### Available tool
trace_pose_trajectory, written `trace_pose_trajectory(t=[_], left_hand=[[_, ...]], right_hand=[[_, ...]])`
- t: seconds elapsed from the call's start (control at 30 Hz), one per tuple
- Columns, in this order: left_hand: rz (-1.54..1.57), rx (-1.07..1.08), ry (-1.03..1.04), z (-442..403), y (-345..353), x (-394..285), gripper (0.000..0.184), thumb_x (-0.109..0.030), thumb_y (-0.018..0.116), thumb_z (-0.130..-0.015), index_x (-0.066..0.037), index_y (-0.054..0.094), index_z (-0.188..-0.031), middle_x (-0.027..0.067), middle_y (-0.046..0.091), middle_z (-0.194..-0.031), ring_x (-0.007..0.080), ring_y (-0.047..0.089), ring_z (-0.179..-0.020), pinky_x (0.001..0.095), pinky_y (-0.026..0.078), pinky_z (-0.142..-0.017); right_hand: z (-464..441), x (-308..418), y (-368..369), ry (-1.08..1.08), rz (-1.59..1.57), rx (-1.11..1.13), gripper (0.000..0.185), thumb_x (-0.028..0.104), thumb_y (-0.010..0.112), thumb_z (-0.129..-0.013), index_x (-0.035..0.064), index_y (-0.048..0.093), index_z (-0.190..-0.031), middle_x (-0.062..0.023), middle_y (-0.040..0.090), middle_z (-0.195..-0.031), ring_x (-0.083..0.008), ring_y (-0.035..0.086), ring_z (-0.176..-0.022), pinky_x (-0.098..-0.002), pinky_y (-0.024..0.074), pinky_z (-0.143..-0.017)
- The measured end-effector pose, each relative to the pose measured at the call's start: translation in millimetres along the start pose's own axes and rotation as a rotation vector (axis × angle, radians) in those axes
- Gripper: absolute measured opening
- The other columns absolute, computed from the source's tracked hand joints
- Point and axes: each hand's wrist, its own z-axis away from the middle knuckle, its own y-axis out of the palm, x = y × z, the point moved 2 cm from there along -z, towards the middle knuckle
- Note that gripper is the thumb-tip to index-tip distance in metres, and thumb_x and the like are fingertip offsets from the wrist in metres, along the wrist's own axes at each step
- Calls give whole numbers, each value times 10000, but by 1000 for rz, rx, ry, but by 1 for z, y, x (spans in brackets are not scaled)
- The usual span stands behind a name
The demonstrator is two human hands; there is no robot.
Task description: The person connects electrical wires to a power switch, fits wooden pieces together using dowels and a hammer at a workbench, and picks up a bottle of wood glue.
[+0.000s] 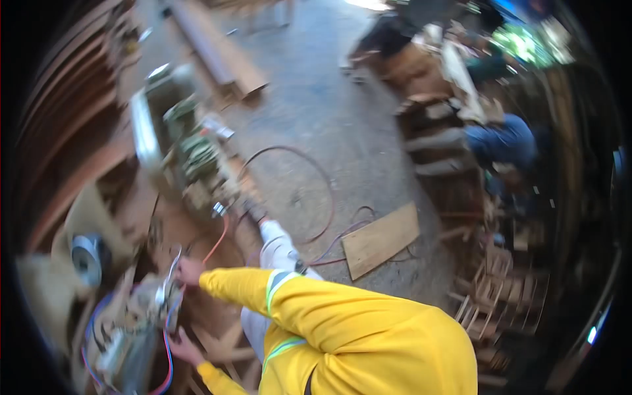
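Observation:
My right hand (189, 270), at the end of a yellow sleeve (240, 288), is closed beside a curved silver metal piece (174, 264) on a machine. Blur hides what its fingers grip. An orange hose (220, 238) runs close by that hand. Lower down, my left hand (187, 349) has its fingers apart, near the edge of the machine (125, 342). Blue and red hoses (168, 355) loop between the machine and the left hand. I cannot tell whether the left hand touches the machine.
A greenish machine (197, 155) stands ahead of my foot, near long wooden boards (217, 49). On the concrete floor lie a coiled hose (329, 191) and a flat wooden panel (382, 240). A person in a blue sleeve (503, 141) is at the right, above stacked wooden frames (490, 270).

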Motion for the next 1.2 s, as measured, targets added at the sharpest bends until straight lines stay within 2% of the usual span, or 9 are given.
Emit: trace_pose_trajectory(t=[0.13, 0.23, 0.4, 0.5, 0.67, 0.77, 0.9, 1.07, 1.2], left_hand=[[-195, -131, 86, -8, 9, 8, 557, -74, 776, -893, 70, 549, -1381, 216, 644, -1294, 243, 677, -1012, 351, 582, -846], [35, -89, 0, 0, 25, -21, 638, -63, 793, -872, 72, 499, -1422, 242, 643, -1267, 267, 677, -1043, 328, 593, -837], [-113, -201, 148, -24, 50, 32, 726, -45, 803, -855, 67, 430, -1467, 251, 639, -1262, 282, 686, -1025, 306, 599, -825], [211, -195, -22, -29, 51, 65, 771, -46, 802, -850, 65, 383, -1488, 253, 629, -1283, 290, 686, -1046, 328, 598, -846], [73, -287, -204, -24, 64, 57, 765, -60, 813, -837, 74, 401, -1467, 249, 614, -1319, 311, 668, -1108, 375, 580, -917], [28, -328, -144, -26, 66, 53, 846, -240, 865, -801, 181, 426, -1389, 302, 608, -1316, 358, 639, -1144, 415, 524, -1005], [89, -361, -200, -34, 70, 51, 671, -78, 818, -830, 79, 491, -1395, 236, 628, -1317, 329, 642, -1150, 415, 523, -1011], [64, -379, -30, -28, 67, 40, 648, -101, 824, -824, 83, 521, -1367, 234, 627, -1323, 323, 640, -1150, 408, 530, -997], [51, -291, -239, -28, 67, 33, 686, -137, 829, -824, 77, 500, -1386, 234, 592, -1370, 328, 633, -1160, 443, 541, -974]], right_hand=[[48, 4, -101, 94, 119, 71, 309, 333, 705, -828, 52, 763, -943, -203, 736, -924, -389, 720, -899, -499, 560, -801], [53, -76, -133, 108, 132, -44, 303, 324, 691, -807, 55, 777, -918, -216, 736, -915, -385, 724, -907, -500, 564, -805], [107, -179, -228, 367, 377, -192, 305, 242, 655, -783, 18, 773, -953, -268, 725, -1019, -421, 716, -965, -505, 565, -858], [180, -194, -284, 601, 296, -321, 316, 191, 644, -813, 4, 765, -1036, -266, 720, -1075, -417, 714, -1011, -502, 568, -883], [249, -253, -322, 809, 329, -292, 318, 172, 647, -826, -2, 757, -1069, -268, 713, -1130, -418, 699, -1078, -481, 564, -927], [264, -262, -318, 873, 310, -245, 328, 198, 647, -835, -7, 756, -1067, -245, 714, -1159, -400, 683, -1131, -471, 547, -960], [235, -243, -300, 720, 302, -180, 321, 240, 631, -860, 35, 754, -1074, -232, 712, -1173, -395, 683, -1123, -478, 542, -945], [201, -217, -310, 534, 290, -215, 285, 259, 632, -878, 62, 756, -1042, -239, 718, -1132, -413, 697, -1058, -492, 548, -907], [194, -227, -323, 390, 375, -236, 268, 235, 637, -874, 47, 760, -1021, -244, 722, -1100, -422, 701, -1038, -494, 553, -893]])
